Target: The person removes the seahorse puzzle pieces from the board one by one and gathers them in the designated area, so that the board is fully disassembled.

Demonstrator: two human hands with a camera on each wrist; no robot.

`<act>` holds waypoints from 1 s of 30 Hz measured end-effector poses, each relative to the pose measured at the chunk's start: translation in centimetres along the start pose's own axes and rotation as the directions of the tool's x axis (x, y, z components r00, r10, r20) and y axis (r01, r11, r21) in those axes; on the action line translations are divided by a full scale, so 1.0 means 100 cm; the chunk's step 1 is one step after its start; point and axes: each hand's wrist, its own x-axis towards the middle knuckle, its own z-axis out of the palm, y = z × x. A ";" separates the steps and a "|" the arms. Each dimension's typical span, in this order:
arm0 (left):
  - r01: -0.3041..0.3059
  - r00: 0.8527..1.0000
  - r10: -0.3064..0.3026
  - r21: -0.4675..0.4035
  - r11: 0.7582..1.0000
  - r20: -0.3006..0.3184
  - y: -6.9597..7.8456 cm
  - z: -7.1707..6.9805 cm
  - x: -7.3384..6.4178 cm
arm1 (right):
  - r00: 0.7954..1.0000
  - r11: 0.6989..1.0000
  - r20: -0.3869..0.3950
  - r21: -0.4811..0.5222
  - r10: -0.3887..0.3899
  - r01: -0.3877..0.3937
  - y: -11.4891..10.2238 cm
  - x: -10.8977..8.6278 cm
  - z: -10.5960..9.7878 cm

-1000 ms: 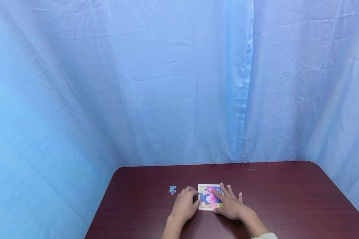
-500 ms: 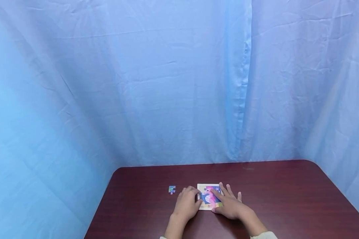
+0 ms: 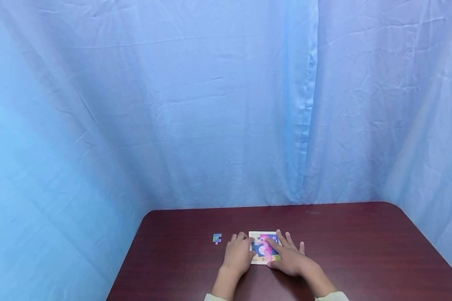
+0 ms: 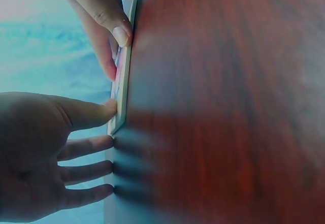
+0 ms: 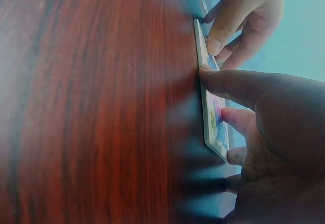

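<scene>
A small square jigsaw puzzle in a white frame (image 3: 263, 233) lies flat on the table, with a pink seahorse (image 3: 265, 250) on blue. At its left side is my left hand (image 3: 238, 253); thumb and index fingertips touch the puzzle's left part, while the other fingers reach down to the table in the left wrist view. My right hand (image 3: 291, 258) spreads over the right side. Its index fingertip presses on the seahorse and its thumb rests on the near rim, as the right wrist view shows. The puzzle's right edge is partly hidden by that hand.
One loose blue jigsaw piece (image 3: 217, 238) lies left of the left hand. The dark red-brown table (image 3: 361, 242) has rounded far corners. Blue curtains (image 3: 218, 125) hang behind it and along both sides.
My left hand has shifted slightly right, its thumb and index now farther over the puzzle's left part. The right hand stays in place, and the loose piece has not moved.
</scene>
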 end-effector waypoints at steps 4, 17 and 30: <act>0.007 1.000 -0.007 0.037 0.999 0.015 0.004 -0.002 0.002 | 1.000 1.000 0.009 0.011 0.016 -0.016 -0.003 -0.001 -0.001; 0.007 1.000 -0.007 0.000 1.000 -0.030 0.003 0.005 0.006 | 0.994 0.996 -0.084 -0.044 0.069 -0.073 -0.016 -0.001 0.005; 0.015 0.998 -0.015 -0.009 1.000 -0.067 0.001 0.005 0.004 | 0.992 0.988 -0.064 -0.101 0.109 -0.115 -0.036 -0.005 0.004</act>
